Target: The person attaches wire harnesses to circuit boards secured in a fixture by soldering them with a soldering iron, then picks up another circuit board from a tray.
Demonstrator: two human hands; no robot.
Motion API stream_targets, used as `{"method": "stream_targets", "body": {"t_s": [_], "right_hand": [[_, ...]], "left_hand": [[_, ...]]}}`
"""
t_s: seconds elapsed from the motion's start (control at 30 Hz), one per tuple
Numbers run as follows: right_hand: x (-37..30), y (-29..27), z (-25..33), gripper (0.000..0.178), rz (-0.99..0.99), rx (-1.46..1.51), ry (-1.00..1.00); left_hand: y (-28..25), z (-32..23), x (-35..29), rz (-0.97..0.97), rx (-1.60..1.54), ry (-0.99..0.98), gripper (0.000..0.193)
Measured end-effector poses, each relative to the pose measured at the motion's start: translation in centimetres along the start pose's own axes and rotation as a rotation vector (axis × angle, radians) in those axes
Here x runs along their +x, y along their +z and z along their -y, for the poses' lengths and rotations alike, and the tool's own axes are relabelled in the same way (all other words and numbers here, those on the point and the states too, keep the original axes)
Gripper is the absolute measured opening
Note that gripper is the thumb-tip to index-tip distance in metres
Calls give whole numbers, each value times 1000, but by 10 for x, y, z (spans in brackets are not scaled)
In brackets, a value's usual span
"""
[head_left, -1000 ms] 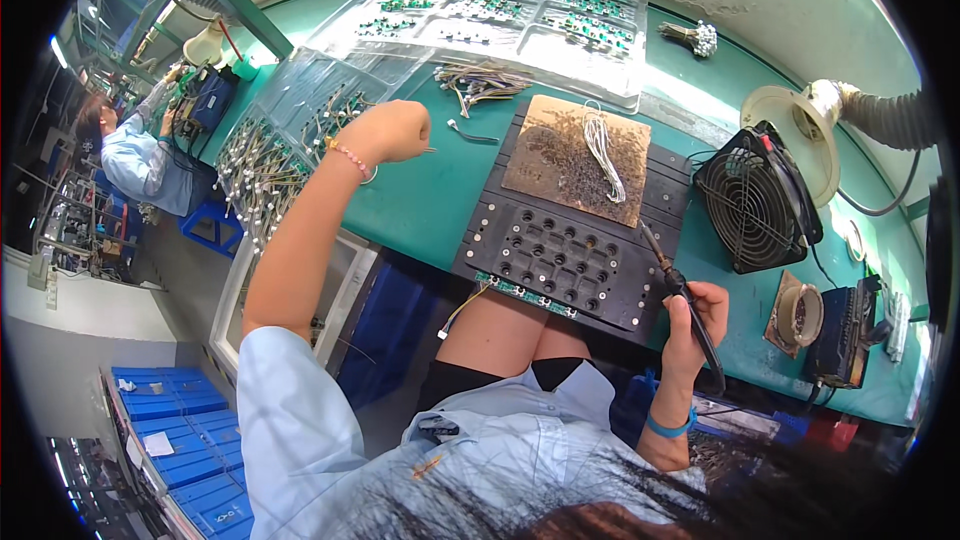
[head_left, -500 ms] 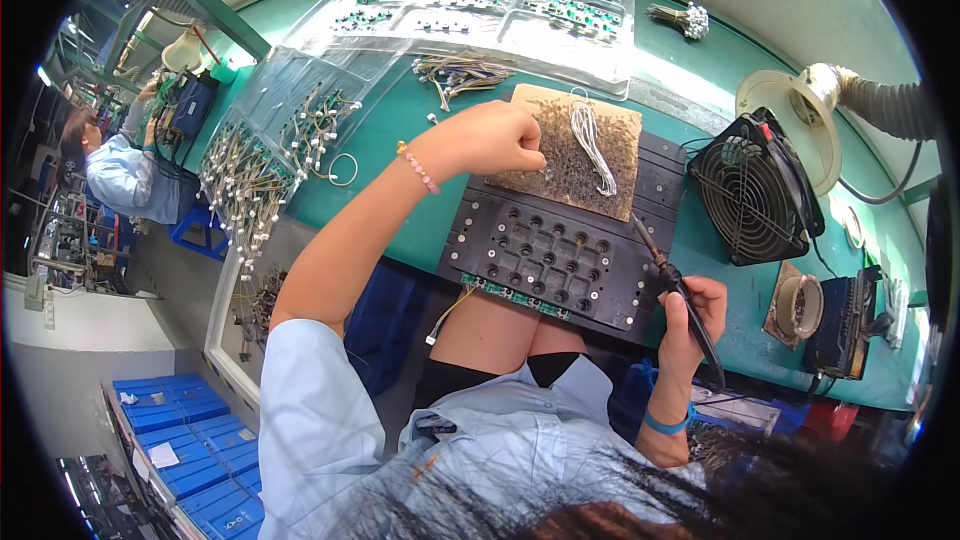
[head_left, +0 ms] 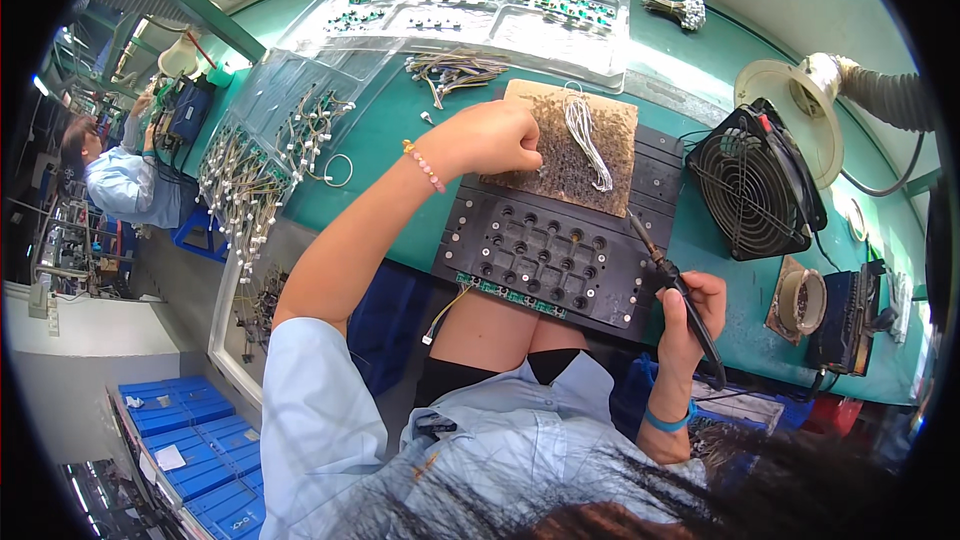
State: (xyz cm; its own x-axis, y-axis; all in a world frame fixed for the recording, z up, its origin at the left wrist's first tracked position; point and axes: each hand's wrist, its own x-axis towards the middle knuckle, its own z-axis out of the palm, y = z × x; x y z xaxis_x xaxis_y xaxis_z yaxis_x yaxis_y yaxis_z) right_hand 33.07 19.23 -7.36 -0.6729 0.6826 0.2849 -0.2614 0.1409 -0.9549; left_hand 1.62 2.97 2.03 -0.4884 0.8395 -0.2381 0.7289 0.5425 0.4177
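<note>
Posture of two bare hands at a workbench, from left to right. The left arm rises from a pale blue sleeve [head_left: 325, 400], bends at the elbow and slants up and to the right, a beaded bracelet [head_left: 425, 168] circling its wrist. The left hand [head_left: 497, 138] lies back uppermost over the left part of a brown board [head_left: 560, 165], its fingers curled inward and the thumb brought against the index finger, so that the grip appears closed. Whether anything is pinched there cannot be told; the fingertips point down toward the board's surface, and contact with it is not certain. The board rests on the far part of a black fixture [head_left: 625, 285] and bears a looped bundle of white wire [head_left: 590, 145], to the right of the left hand. Along the fixture's near edge runs a green circuit strip [head_left: 510, 296]. Farther right, the right hand [head_left: 692, 315] is raised beside the fixture, its wrist ringed by a blue band [head_left: 669, 421]. Thumb and fingers close around the handle of a soldering iron [head_left: 676, 282], pen-fashion; the iron slopes up and leftward, its tip near the board's lower right corner.
</note>
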Motion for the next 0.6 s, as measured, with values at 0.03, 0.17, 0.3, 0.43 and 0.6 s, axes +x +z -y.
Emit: {"method": "stream_targets", "body": {"t_s": [0.03,0.17,0.3,0.43,0.6], "right_hand": [[0,0,0,28,-3,-6,-1],[0,1,1,27,-8,-22,-5],[1,2,2,26,-86,-74,13],[2,2,2,26,-1,-53,12],[6,4,-3,28,-5,-81,-60]], "left_hand": [[0,-2,-1,-13,21,-5,27],[2,-9,-8,-55,82,-24,26],[5,-13,-13,-163,138,62,24],[7,-18,-15,-177,337,24,24],[1,-29,-38,-289,384,53,19]]}}
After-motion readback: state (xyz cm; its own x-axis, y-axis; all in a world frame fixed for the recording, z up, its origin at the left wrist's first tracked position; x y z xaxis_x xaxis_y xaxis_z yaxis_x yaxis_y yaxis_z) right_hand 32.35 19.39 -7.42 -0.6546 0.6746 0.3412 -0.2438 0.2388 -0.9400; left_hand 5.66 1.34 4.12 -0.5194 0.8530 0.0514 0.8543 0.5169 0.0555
